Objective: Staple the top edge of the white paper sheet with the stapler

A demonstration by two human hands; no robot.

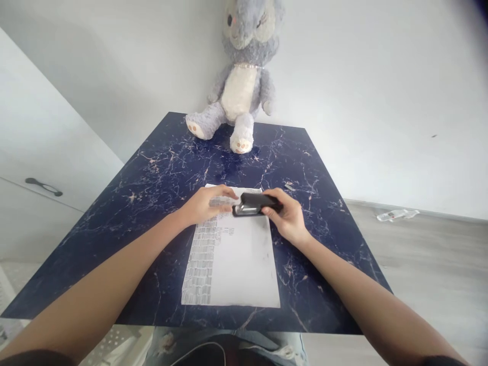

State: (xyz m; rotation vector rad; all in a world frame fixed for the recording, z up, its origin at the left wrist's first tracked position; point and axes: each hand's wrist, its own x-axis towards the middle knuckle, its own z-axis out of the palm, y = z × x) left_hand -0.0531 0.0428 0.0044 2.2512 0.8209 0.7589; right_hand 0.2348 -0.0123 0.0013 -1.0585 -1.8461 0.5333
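Observation:
A black stapler [254,202] is gripped in my right hand [287,213], held over the upper part of a printed sheet of paper [244,269]. Its front end points left, toward my other hand. My left hand [211,203] hovers above the paper's upper left, thumb and fingers apart, close to the stapler's tip. Whether the fingertips touch it I cannot tell. Dense print runs down the paper's left side, while the right side is mostly blank. Just right of the paper's top edge lies a small staple-like strip [290,186].
The paper lies on a dark blue marble-patterned table [320,284]. At the table's far edge a large grey plush toy [240,91] sits against the wall. A cabinet with a black handle [43,186] stands left. Clear plastic packaging [396,215] lies on the floor at right.

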